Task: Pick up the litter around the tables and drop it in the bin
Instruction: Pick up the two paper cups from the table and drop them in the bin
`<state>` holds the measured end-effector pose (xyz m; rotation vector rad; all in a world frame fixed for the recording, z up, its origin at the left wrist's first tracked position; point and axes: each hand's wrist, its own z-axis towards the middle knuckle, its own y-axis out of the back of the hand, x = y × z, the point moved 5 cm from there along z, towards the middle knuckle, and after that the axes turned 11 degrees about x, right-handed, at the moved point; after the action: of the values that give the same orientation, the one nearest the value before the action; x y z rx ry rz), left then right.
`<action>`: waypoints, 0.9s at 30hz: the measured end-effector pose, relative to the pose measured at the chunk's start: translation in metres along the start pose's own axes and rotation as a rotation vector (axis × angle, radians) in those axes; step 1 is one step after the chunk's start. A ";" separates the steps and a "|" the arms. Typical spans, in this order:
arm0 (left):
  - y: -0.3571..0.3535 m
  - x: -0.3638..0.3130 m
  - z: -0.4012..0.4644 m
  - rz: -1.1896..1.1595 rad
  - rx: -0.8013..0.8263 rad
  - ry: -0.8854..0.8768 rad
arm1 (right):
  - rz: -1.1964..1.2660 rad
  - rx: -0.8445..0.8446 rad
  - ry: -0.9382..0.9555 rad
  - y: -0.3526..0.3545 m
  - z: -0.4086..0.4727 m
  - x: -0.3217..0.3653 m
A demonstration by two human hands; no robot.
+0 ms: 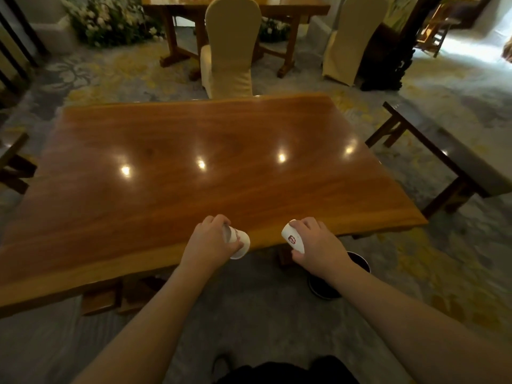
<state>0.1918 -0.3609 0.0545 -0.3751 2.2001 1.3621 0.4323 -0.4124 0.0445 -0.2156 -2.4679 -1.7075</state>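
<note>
A person's two bare forearms reach out from the 6 o'clock edge of the frame over patterned carpet, each hand closed around a white paper cup with a red emblem. The left hand (209,241) wraps its fingers over the side of the left cup (237,241), which lies tilted with one round end toward 5 o'clock; the right hand (315,245) clasps the right cup (293,239) from above, thumb underneath, its printed side turned toward 9 o'clock. Both cups are off any surface, held at the near edge of the wooden table (194,151), apparently so they can be carried rather than set down.

The dark round bin (360,263) stands on the floor at about 4 o'clock from the right hand, partly hidden behind that wrist and just under the table's near right corner. It sits close enough that a short swing to the right and down would likely bring either cup over its mouth; the table's overhanging edge is the thing to clear first.

The tabletop carries only light reflections. Open carpet lies along the near side, while a dark bench (443,156) at 3 o'clock narrows the passage on the right. Farther off, at 12 o'clock, a covered chair (230,51) stands at the table's far edge, a second covered chair (352,37) at 1 o'clock, and white flowers (110,20) at 11 o'clock.
</note>
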 end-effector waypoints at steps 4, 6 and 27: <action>-0.033 -0.040 -0.007 -0.019 0.009 -0.033 | 0.035 0.006 -0.010 -0.008 -0.023 -0.036; -0.055 -0.063 -0.007 -0.015 0.022 -0.027 | 0.052 0.004 -0.007 -0.012 -0.035 -0.064; -0.362 -0.248 0.102 -0.045 0.242 0.133 | 0.190 0.274 -0.169 -0.111 -0.071 -0.434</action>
<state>0.6018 -0.4445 -0.1124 -0.4329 2.4166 1.0577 0.8385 -0.5360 -0.1148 -0.5639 -2.6643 -1.3103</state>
